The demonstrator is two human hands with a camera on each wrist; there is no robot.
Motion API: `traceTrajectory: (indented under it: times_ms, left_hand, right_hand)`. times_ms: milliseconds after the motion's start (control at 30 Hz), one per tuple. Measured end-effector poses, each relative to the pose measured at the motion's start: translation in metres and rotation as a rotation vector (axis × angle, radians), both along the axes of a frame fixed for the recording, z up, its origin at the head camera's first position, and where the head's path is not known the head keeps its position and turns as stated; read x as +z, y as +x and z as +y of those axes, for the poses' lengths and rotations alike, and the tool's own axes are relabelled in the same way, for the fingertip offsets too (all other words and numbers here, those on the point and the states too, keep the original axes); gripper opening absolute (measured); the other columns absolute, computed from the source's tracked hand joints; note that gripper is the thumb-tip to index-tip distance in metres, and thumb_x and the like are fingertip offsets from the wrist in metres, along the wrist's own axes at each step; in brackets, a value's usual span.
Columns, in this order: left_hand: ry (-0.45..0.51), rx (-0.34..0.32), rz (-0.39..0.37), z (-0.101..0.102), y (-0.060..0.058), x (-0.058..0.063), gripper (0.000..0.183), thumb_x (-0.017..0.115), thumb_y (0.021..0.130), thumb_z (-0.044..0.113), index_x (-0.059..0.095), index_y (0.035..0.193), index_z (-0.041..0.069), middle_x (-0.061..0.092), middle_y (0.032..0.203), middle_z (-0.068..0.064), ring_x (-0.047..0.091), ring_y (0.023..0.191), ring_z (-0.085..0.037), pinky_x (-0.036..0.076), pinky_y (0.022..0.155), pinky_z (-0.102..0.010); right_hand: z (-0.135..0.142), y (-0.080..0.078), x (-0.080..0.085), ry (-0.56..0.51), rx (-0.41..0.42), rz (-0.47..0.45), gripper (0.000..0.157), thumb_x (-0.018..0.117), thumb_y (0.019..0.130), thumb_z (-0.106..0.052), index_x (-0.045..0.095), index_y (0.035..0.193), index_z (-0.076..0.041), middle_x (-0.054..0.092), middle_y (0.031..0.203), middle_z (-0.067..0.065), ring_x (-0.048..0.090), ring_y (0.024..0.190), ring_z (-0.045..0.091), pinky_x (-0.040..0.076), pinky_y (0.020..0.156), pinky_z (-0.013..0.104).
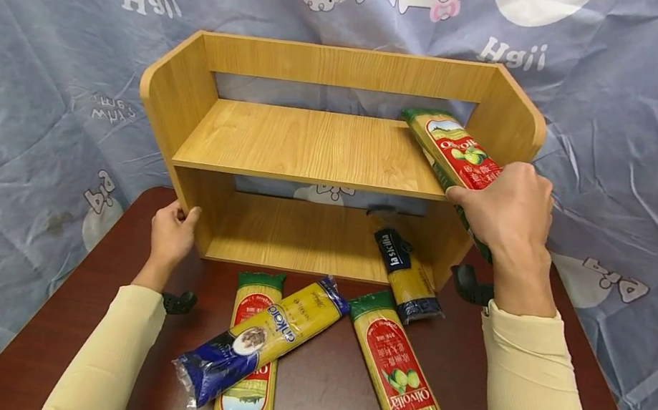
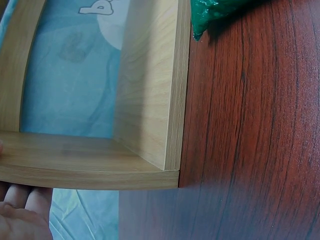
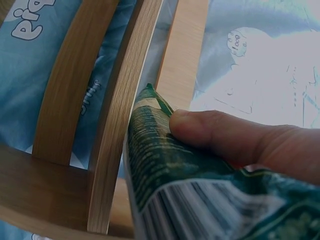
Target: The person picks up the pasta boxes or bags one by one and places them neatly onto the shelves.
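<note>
Green-ended, the pasta packet [image 1: 453, 146] slants lengthwise far and left from the right hand [image 1: 514, 210], whose fingers clamp its near part, over the right of the upper shelf [image 1: 306, 147]. The left hand [image 1: 172, 235], farther off, grips the left panel [image 1: 202, 209].

Left sleeve [image 1: 106, 356] and right sleeve [image 1: 537, 407] long, snug, plain pale yellow. Rounded black fitting [image 1: 179, 302] at left wrist [image 1: 152, 275], hooked black fitting [image 1: 471, 285] at right wrist [image 1: 521, 295]. Left hand [image 1: 172, 235], right hand [image 1: 515, 206] bare.
</note>
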State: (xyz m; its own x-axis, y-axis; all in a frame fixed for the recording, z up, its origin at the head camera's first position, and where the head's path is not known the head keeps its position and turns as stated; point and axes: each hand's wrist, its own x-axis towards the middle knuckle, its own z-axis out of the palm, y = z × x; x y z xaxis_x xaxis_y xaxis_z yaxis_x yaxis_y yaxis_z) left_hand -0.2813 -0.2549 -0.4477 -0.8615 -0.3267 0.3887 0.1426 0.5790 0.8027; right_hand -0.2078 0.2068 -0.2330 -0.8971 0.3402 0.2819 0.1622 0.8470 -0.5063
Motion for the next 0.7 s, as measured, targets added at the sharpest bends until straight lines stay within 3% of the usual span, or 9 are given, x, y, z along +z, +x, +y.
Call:
traceTrajectory:
  times_ms: [467, 700]
  left_hand:
    - [-0.001, 0.006, 0.015, -0.003, 0.001, 0.000, 0.021, 0.063, 0.100, 0.015, 0.073, 0.097, -0.002, 0.073, 0.083, -0.019, 0.058, 0.069, -0.016, 0.039, 0.054, -0.021]
    - [0.010, -0.003, 0.016, -0.001, -0.002, 0.000, 0.020, 0.063, 0.099, 0.014, 0.073, 0.098, -0.003, 0.074, 0.085, -0.020, 0.058, 0.068, -0.016, 0.039, 0.054, -0.020]
  right_hand:
    - [-0.011, -0.025, 0.003, 0.049, 0.007, -0.012, 0.067, 0.077, 0.079, -0.040, 0.062, 0.118, 0.012, 0.064, 0.107, 0.029, 0.058, 0.099, 0.046, 0.049, 0.081, 0.059]
    - [-0.011, -0.034, 0.007, 0.052, -0.005, -0.074, 0.069, 0.077, 0.080, -0.043, 0.060, 0.121, 0.010, 0.062, 0.111, 0.029, 0.057, 0.101, 0.046, 0.049, 0.079, 0.061]
